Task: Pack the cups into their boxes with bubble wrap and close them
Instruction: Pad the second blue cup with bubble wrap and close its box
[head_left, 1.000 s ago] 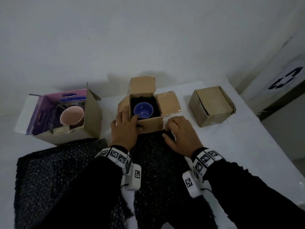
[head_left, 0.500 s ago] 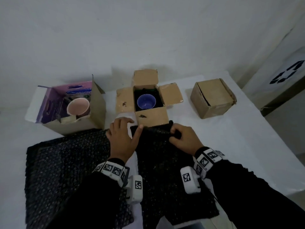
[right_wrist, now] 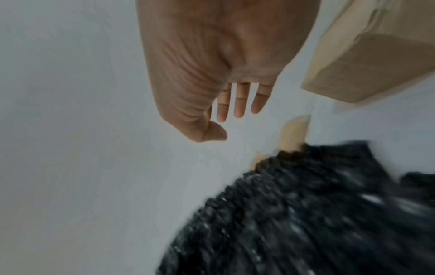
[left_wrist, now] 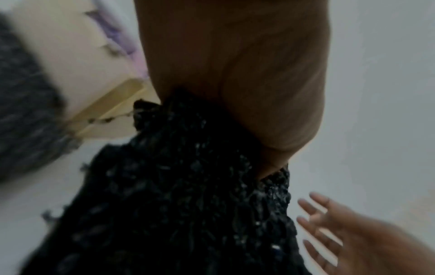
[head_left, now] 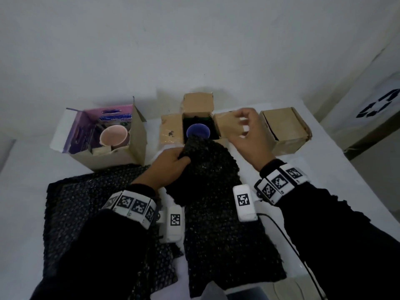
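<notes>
Fingers of the left hand were bunched round the near end of the black bubble wrap, lifted at centre frame toward the blue cup in the open brown box. The right hand, right of centre, hovered with fingers loose and empty over the box's right flap.

Risk, as I judged it: one-handed, the springy wad could snag the box rim or tip the cup, or that flap could fold in early.

Half a second before, both hands pinched the sheet flat on the table; since then the right had let go and the left had raised it.
</notes>
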Available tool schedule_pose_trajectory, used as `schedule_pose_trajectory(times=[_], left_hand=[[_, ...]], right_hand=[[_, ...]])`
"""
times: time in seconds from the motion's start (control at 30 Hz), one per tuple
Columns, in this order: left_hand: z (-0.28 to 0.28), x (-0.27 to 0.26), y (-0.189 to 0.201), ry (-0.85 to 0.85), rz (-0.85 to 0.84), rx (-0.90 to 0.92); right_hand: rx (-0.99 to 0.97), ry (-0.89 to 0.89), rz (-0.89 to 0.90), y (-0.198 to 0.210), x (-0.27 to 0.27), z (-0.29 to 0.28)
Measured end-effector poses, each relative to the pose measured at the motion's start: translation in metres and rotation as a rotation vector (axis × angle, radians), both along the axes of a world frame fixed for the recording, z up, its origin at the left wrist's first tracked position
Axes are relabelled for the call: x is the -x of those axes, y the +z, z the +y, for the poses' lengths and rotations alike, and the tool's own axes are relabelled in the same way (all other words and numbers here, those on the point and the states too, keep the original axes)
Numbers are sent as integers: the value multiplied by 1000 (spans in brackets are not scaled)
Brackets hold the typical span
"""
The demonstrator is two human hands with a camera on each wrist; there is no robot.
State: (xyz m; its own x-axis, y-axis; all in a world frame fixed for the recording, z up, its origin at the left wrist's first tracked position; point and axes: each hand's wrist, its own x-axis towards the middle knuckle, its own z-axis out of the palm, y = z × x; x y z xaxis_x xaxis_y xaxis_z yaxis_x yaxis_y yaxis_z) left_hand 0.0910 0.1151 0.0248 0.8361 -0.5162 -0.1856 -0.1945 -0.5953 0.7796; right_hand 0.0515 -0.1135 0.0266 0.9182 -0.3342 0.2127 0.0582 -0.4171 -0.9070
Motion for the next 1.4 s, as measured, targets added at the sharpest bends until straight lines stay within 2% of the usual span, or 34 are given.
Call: schedule_pose_trajectory(times=[0.07,0.17,0.23,0.27,0.3,0.37,0.53,0.8,0.87,0.97,1.0,1.07,1.13,1.17,1.27,1.4], left_hand=[[-2,-4,17,-152,-200,-102],[-8,-14,34,-310,-397,-139],[-13,-21,40,-338,-457,-132],[-15,-24,42,-338,-475,-136],[-16,-27,42,-340,-489,-142],[-18,-31,42,-343,-490,-132],[-20,-45,56,-323,-578,-80],[-21,-98,82,-246,-812,-293],[-25,-108,83,-186,-841,-293],[-31,-113,71,-133,-817,-170],[-33,-113,64,-125,-794,-158],[-36,-114,42,-115,-715,-215],[-36,-113,18,-117,-662,-344],[-37,-112,8,-140,-692,-440],[-40,-106,-5,-220,-812,-695],[-49,-103,-13,-297,-669,-796]], right_hand=[[-39,82,-40,28,1,3],[-80,466,112,58,-4,7],[80,672,287,68,-12,5],[196,707,338,69,-17,3],[296,704,372,69,-21,-1],[371,665,421,69,-28,-8],[327,510,335,73,-36,-16],[409,442,263,92,-70,-29],[377,432,243,94,-78,-31],[165,412,246,84,-92,-31],[197,388,225,77,-99,-31],[421,344,221,58,-111,-34],[669,347,258,38,-117,-31],[756,362,268,28,-117,-28],[838,408,321,6,-115,-19],[954,583,408,-15,-118,-10]])
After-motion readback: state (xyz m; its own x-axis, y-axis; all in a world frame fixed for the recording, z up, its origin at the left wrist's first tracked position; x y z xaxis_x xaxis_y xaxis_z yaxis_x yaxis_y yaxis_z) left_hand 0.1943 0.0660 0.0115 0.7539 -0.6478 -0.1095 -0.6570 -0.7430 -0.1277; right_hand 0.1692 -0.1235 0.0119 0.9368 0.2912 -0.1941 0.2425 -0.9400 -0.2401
